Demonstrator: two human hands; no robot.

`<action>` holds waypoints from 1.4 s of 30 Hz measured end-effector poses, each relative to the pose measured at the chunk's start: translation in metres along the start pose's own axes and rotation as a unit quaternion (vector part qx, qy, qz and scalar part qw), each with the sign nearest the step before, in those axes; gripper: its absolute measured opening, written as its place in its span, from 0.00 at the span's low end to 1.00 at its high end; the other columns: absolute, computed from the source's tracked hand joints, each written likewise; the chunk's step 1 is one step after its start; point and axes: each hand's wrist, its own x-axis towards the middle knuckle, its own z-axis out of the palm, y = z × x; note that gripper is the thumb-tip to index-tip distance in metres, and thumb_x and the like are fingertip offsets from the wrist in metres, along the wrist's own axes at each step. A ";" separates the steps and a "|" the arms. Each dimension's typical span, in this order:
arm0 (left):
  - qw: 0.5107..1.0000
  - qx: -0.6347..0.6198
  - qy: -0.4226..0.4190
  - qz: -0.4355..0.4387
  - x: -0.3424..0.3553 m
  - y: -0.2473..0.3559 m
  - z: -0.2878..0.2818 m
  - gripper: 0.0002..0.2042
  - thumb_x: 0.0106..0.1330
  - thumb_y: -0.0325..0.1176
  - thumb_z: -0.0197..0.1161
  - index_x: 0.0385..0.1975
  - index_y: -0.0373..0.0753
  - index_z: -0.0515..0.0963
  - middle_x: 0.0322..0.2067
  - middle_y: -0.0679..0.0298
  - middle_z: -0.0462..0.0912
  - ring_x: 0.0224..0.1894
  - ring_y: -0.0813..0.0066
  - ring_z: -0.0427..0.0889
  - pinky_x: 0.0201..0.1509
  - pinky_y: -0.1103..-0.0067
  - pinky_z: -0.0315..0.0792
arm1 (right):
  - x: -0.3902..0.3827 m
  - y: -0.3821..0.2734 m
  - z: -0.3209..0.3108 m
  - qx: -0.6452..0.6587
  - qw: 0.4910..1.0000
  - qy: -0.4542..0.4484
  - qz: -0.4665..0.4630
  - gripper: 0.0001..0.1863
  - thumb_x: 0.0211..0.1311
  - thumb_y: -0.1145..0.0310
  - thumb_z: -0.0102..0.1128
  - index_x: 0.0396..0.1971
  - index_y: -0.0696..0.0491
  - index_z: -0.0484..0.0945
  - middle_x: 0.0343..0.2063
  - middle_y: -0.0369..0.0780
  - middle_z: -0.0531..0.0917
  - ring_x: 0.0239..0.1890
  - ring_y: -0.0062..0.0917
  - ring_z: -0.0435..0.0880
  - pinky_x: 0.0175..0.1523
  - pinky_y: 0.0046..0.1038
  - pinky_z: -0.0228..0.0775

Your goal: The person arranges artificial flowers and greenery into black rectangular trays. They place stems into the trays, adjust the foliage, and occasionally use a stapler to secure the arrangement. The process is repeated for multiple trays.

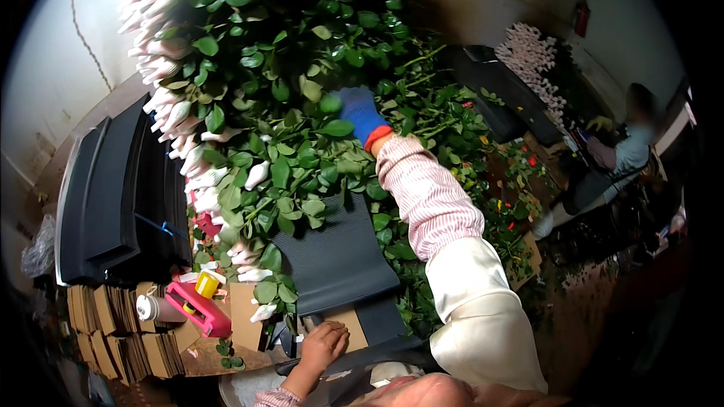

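My right hand (358, 111), in a blue glove with a red cuff, reaches into a large heap of leafy rose stems (283, 45). Its fingertips are blurred among the leaves, so their grip does not show. The flower heads, in pale sleeves (170, 49), line the heap's left side. My bare left hand (324, 343) is low at the near edge with its fingers curled together over a piece of cardboard (351, 329). A grey metal end shows beside its thumb; what the fingers hold is hidden. A black ribbed mat (339, 256) lies between the hands, leaves covering its far part.
At left are stacked black sheets (124, 188), bundled cardboard pieces (124, 354), a white-lidded cup (154, 307) and a pink-framed tool (200, 309). Another person (630, 151) sits at far right near more sleeved flowers (532, 68). Cut leaves and petals litter the right side.
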 end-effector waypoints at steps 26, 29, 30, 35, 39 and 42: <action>0.999 0.017 0.014 0.033 -0.007 -0.001 0.004 0.06 0.60 0.29 0.70 0.36 0.39 0.86 0.41 0.61 0.86 0.44 0.60 0.86 0.47 0.70 0.80 | -0.171 -0.034 -0.138 0.249 0.907 0.313 -0.131 0.24 0.51 0.71 0.66 0.51 0.48 0.81 0.44 0.43 0.83 0.47 0.41 0.82 0.54 0.38 0.75; 0.999 0.022 0.007 0.038 -0.010 -0.005 0.003 0.06 0.60 0.30 0.70 0.36 0.40 0.85 0.41 0.61 0.86 0.43 0.60 0.86 0.46 0.68 0.80 | -0.193 -0.048 -0.173 0.199 0.852 0.365 -0.319 0.25 0.54 0.70 0.65 0.55 0.45 0.80 0.47 0.42 0.83 0.48 0.37 0.83 0.51 0.39 0.76; 0.999 0.027 0.014 0.039 -0.012 -0.007 0.006 0.07 0.60 0.30 0.70 0.37 0.40 0.85 0.40 0.61 0.86 0.43 0.60 0.86 0.46 0.68 0.80 | -0.213 -0.060 -0.174 0.246 0.853 0.332 -0.319 0.24 0.54 0.69 0.65 0.54 0.43 0.80 0.46 0.40 0.83 0.46 0.35 0.84 0.50 0.38 0.77; 0.997 0.067 -0.038 -0.001 -0.026 -0.019 0.013 0.09 0.60 0.31 0.71 0.40 0.41 0.86 0.44 0.59 0.86 0.47 0.57 0.84 0.55 0.67 0.78 | -0.286 -0.044 -0.156 0.060 0.919 0.204 -0.333 0.18 0.57 0.69 0.59 0.48 0.40 0.80 0.43 0.32 0.82 0.41 0.31 0.83 0.47 0.34 0.76; 0.996 0.064 -0.027 0.059 -0.011 -0.012 0.012 0.11 0.58 0.33 0.73 0.41 0.42 0.86 0.47 0.64 0.86 0.55 0.59 0.81 0.68 0.53 0.67 | -0.294 0.062 -0.124 -0.076 0.982 0.105 -0.134 0.11 0.54 0.72 0.60 0.37 0.44 0.83 0.36 0.37 0.81 0.42 0.37 0.81 0.46 0.39 0.74; 0.997 0.055 -0.041 0.038 -0.015 -0.010 0.002 0.13 0.57 0.37 0.75 0.41 0.42 0.86 0.49 0.63 0.84 0.58 0.57 0.78 0.69 0.49 0.62 | -0.339 0.052 -0.154 -0.038 0.953 0.243 -0.174 0.08 0.54 0.67 0.63 0.35 0.40 0.84 0.34 0.35 0.81 0.43 0.32 0.82 0.48 0.38 0.73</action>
